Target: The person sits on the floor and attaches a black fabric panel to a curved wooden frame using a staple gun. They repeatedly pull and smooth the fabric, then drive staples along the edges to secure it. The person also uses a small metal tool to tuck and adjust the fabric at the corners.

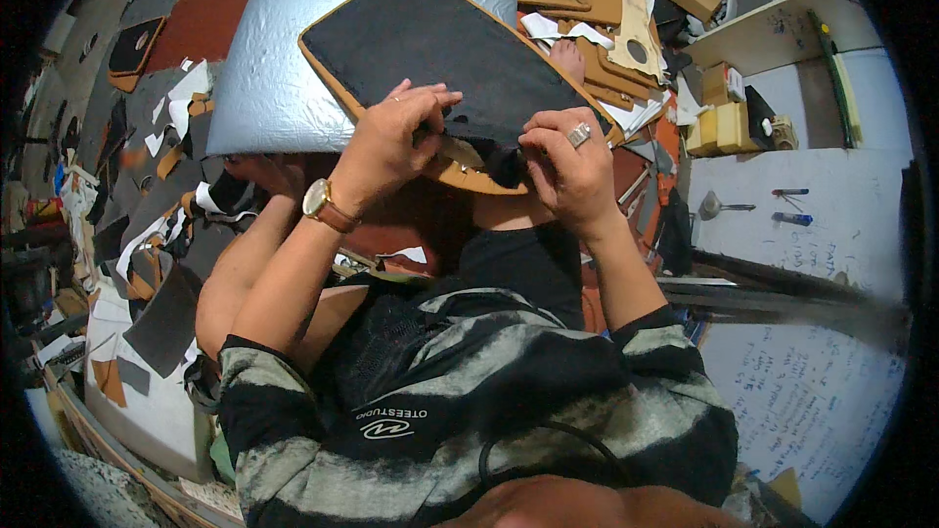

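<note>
A flat panel with a black fabric lining (455,44) and a tan edge (328,78) lies slantwise over a silver foil-covered board (269,59). Along its near edge the lining is lifted and folded, baring a tan patch (460,151). My left hand (396,132), with a watch at the wrist, is bent over this edge, thumb and fingers closed on the lining left of the fold. To the right, my right hand (572,166), wearing a ring, pinches the lifted black lining at the panel's near right part. The fingertips are partly hidden.
Tan panels with cream pieces (636,49) are stacked at the far right. Scraps of leather and paper (161,225) litter the left side. A white work surface (782,205) on the right bears pens (790,219) and a yellow block (722,127). My bare legs are beneath the board.
</note>
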The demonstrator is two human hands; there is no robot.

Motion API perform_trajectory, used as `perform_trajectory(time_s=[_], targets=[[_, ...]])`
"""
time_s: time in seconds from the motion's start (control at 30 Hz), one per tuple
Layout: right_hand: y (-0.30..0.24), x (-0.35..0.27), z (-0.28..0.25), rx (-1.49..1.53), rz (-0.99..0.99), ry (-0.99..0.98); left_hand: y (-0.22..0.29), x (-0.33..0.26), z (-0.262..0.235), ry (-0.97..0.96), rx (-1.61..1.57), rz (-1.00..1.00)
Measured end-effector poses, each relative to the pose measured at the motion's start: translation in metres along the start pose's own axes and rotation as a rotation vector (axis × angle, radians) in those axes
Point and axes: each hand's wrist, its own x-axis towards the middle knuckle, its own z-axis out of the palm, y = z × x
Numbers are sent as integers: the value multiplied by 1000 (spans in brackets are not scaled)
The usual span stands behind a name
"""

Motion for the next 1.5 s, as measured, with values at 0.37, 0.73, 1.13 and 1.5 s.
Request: perform_trajectory(time_s=[0.37, 0.73, 1.13, 1.5], targets=[[0, -14, 0, 66, -93, -38, 36, 4, 31, -177, 368, 83], [-11, -33, -13, 9, -30, -176, 35, -30, 1, -256, 331, -19], [-7, -22, 0, -22, -4, -75, 36, -13, 13, -206, 290, 55], [-9, -16, -16, 23, 21, -409, 48, -37, 23, -191, 268, 112]])
